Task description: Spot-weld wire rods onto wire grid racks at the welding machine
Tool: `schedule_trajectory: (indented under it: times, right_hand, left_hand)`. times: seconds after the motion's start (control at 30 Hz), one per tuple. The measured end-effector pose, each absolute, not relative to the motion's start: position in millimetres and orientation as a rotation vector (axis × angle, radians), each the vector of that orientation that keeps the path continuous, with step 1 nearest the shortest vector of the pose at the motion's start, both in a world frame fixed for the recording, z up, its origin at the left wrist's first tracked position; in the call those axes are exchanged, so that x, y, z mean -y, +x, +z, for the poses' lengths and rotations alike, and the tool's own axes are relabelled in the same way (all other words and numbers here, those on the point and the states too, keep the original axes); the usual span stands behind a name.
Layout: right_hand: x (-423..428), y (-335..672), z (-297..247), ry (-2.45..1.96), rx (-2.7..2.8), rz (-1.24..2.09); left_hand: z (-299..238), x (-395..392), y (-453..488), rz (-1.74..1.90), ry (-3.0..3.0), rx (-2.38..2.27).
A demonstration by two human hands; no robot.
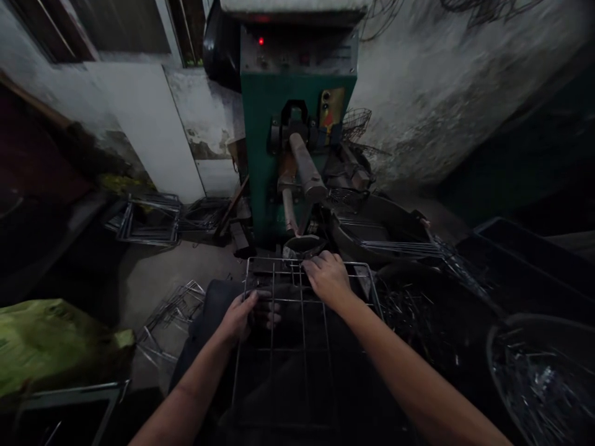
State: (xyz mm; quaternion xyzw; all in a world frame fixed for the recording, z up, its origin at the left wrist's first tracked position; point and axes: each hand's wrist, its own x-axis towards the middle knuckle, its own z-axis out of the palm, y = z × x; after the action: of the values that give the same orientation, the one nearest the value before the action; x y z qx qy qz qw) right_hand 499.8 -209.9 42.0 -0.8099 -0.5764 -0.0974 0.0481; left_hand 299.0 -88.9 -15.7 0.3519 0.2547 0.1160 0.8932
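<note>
A rectangular wire rack point(303, 322) of thin metal rods lies across my lap, its far edge close to the machine's lower arm. My left hand point(248, 314) grips the rack's left side, thumb above and fingers reaching beneath the wires. Near the middle of the far edge, my right hand point(329, 279) is closed over the wires, its fingertips curled down. Whether it also pinches a small loose rod cannot be made out. Just ahead stands a green spot welding machine point(260, 167) with a thick upper arm point(307, 167) and a thinner lower arm point(289, 210).
On the right, a basin point(493, 347) holds many short metal pieces, and bundled rods point(400, 248) lie across another wide container. Metal frames point(151, 220) are stacked by the wall, with more wire frames point(174, 316) on the floor. A yellow-green sack point(51, 341) sits at left.
</note>
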Motion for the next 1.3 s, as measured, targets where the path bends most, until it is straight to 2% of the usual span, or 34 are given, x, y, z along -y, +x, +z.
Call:
schedule_trajectory:
  times: [0.3,0.93,1.3]
  right_hand:
    - [217,500,39,-2.389,1.789,-0.531]
    - [216,502,34,-2.515,1.848,-0.362]
    - [209,513,56,-2.512,1.862,-0.469]
  left_hand:
    - [-19,93,301,0.244,0.676,-0.475]
    - [-17,100,299,0.310,0.745,-0.487]
    - [-2,88,314,0.349,0.783,-0.407]
